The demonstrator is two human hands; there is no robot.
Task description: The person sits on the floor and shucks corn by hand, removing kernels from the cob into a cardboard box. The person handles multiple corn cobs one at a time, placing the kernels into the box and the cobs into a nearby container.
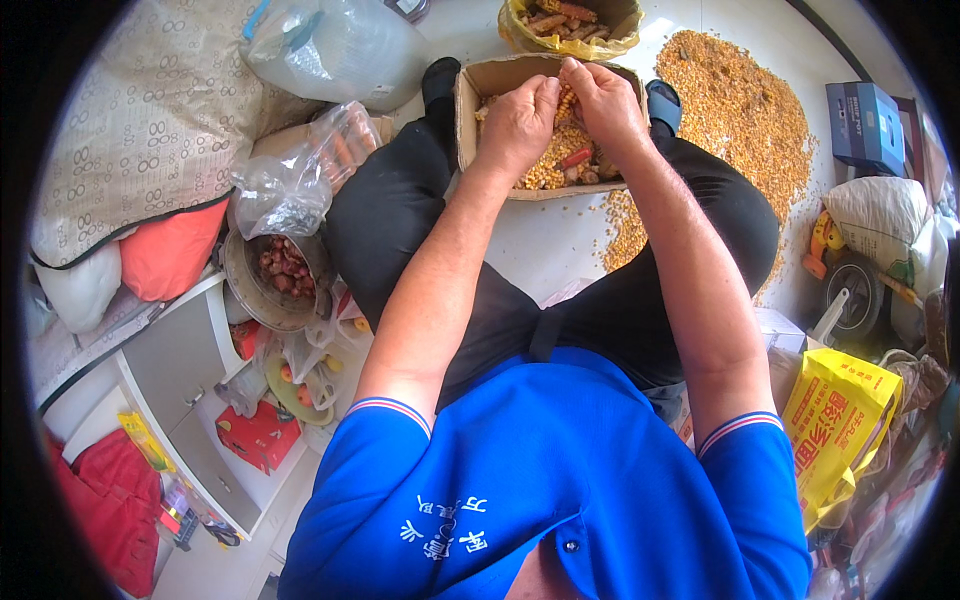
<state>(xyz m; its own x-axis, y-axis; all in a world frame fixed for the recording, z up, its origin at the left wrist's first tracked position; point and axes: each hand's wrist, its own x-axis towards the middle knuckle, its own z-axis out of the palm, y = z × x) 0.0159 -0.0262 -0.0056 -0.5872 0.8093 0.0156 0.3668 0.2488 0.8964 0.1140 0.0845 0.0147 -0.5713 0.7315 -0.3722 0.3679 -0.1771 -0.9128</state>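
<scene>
My left hand (521, 124) and my right hand (609, 105) meet above the far half of a cardboard box (466, 120). Between them shows a corn cob (565, 105) with yellow kernels on it. The fingers of both hands are bent around its upper end, which they mostly hide. Loose corn kernels (541, 174) cover much of the box floor. Among them lie a red, handle-like object (575, 158) and some brownish cob pieces (589, 177). The box stands on the floor between my feet.
Beyond the box, a bin with a yellow liner (517, 41) holds bare cobs (566, 22). A wide heap of kernels (735, 112) spreads over the floor at right. To the left are a metal pot (232, 281) of red onions or shallots (285, 266) and a clear plastic bag (281, 187).
</scene>
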